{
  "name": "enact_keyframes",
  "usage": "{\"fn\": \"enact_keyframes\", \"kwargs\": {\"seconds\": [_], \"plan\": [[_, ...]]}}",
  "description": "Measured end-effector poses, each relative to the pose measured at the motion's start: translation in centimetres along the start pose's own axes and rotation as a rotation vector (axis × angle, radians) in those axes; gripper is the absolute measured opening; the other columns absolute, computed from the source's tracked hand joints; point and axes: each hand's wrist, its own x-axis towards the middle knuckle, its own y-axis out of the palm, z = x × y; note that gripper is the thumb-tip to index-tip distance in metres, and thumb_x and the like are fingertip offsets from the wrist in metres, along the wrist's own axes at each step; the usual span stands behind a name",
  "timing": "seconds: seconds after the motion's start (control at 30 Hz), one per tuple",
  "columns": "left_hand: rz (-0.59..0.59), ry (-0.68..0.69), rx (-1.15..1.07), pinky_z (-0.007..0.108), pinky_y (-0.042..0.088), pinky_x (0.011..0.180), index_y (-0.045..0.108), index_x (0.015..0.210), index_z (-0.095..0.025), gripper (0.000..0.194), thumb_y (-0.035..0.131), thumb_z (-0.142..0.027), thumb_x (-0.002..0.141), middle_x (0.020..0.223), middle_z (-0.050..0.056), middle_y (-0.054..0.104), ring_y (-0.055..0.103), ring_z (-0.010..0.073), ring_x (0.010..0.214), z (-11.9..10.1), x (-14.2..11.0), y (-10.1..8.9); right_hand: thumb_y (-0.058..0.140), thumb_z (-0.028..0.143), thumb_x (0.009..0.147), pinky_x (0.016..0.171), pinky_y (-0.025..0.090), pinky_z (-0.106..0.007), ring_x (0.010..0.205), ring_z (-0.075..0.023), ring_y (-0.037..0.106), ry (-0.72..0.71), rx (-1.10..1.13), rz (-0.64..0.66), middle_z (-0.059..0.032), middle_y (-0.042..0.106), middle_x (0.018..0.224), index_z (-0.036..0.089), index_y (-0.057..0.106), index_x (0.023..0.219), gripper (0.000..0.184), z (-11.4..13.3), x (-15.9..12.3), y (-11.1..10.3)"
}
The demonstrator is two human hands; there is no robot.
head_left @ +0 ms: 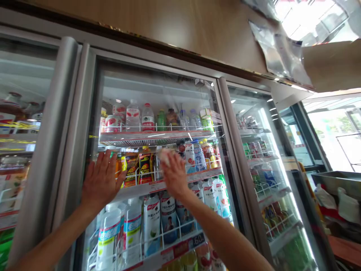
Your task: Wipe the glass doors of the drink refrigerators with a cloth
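My left hand (102, 178) is raised in front of the cooler's glass door (126, 82), palm forward and fingers stretched out, with nothing in it. To its right, my right hand (176, 175) is also at the glass, partly blurred by motion. A small pale, crumpled cloth (167, 155) shows at its fingertips; its edges are smeared. Behind the glass, drink bottles stand in rows on wire-fronted shelves. A black-and-yellow drink bottle (146, 165) stands between my hands. Large clear bottles (108, 237) fill the shelf below them.
A metal door frame (66, 131) runs up on the left, and another door post (237, 158) stands on the right. A wooden panel (158, 22) spans the top, with clear plastic sheeting (282, 56) hanging from it. At far right are a metal basin (338, 177) and white bags (348, 205).
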Motion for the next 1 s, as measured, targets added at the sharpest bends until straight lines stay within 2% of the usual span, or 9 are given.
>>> {"fn": "enact_keyframes", "kwargs": {"seconds": [0.07,0.13,0.3,0.4,0.57,0.67,0.8,0.87,1.0], "plan": [[0.015,0.003,0.001,0.049,0.014,0.110,0.005,0.142,-0.021,0.065,0.035,-0.038,0.087,0.150,0.008,0.007,0.011,0.0262,0.137,0.1,-0.6,-0.1,0.047,0.032,0.084,0.111,0.019,-0.044,0.139,-0.0220,0.008,-0.247,0.037,0.092,0.0046,0.021,0.149,0.035,0.032,0.136,0.054,2.8,-1.5,0.0],[0.032,0.035,0.012,0.049,0.016,0.110,0.005,0.142,-0.020,0.064,0.034,-0.037,0.088,0.150,0.009,0.010,0.011,0.0262,0.137,0.4,-1.6,-0.2,0.046,0.029,0.084,0.110,0.018,-0.047,0.138,-0.0220,0.012,-0.218,0.013,0.100,0.0037,0.024,0.148,0.035,0.032,0.136,0.054,0.5,-2.8,-0.9],[0.044,0.070,0.028,0.051,0.017,0.109,0.007,0.142,-0.017,0.065,0.035,-0.038,0.087,0.147,0.013,0.020,0.015,0.0274,0.136,0.9,-4.1,0.0,0.031,0.019,0.087,0.105,0.026,-0.052,0.136,-0.0242,0.019,0.528,-0.108,-0.188,-0.0073,0.026,0.147,0.024,0.034,0.136,0.050,-10.3,-2.3,-2.0],[0.042,0.061,0.013,0.051,0.016,0.109,0.006,0.142,-0.018,0.066,0.037,-0.036,0.087,0.147,0.013,0.020,0.015,0.0274,0.136,0.9,-4.2,0.0,0.032,0.021,0.088,0.106,0.023,-0.054,0.138,-0.0250,0.014,0.466,-0.047,-0.179,-0.0065,0.022,0.148,0.025,0.033,0.137,0.049,-4.6,-1.7,-0.4],[0.027,0.102,-0.117,0.049,0.022,0.108,0.005,0.142,-0.023,0.062,0.035,-0.030,0.089,0.147,0.011,0.022,0.019,0.0253,0.136,1.8,-4.3,-1.4,0.043,0.028,0.085,0.110,0.020,-0.047,0.139,-0.0227,0.008,-0.179,0.090,0.078,0.0041,0.023,0.148,0.034,0.034,0.135,0.051,11.4,-4.5,1.9],[0.033,0.161,-0.212,0.046,0.024,0.108,0.007,0.142,-0.025,0.062,0.036,-0.028,0.088,0.148,0.009,0.021,0.019,0.0238,0.136,2.8,-5.3,-3.5,0.040,0.025,0.087,0.110,0.021,-0.046,0.138,-0.0207,0.014,-0.208,0.054,0.085,0.0050,0.025,0.147,0.036,0.031,0.136,0.051,9.3,-5.1,1.4],[0.018,0.202,-0.246,0.045,0.025,0.108,0.007,0.142,-0.027,0.063,0.038,-0.027,0.087,0.148,0.006,0.020,0.020,0.0228,0.136,3.8,-7.2,-5.1,0.032,0.022,0.089,0.104,0.025,-0.056,0.137,-0.0272,0.016,0.422,-0.046,-0.161,-0.0065,0.020,0.149,0.028,0.023,0.140,0.052,3.4,-2.3,0.8],[0.006,0.200,-0.246,0.044,0.026,0.108,0.007,0.142,-0.024,0.064,0.039,-0.029,0.087,0.148,0.007,0.020,0.020,0.0236,0.136,4.0,-7.8,-5.0,0.031,0.022,0.089,0.104,0.024,-0.056,0.138,-0.0275,0.014,0.454,-0.030,-0.166,-0.0073,0.017,0.150,0.026,0.023,0.140,0.052,5.6,-1.6,1.3],[-0.030,0.205,-0.274,0.044,0.027,0.107,0.011,0.142,-0.019,0.063,0.039,-0.031,0.086,0.148,0.010,0.021,0.023,0.0250,0.135,4.2,-8.0,-4.3,0.045,0.027,0.085,0.111,0.018,-0.046,0.138,-0.0242,0.013,-0.011,0.037,0.008,0.0005,0.023,0.148,0.031,0.038,0.133,0.048,15.9,-4.3,3.0]]}}
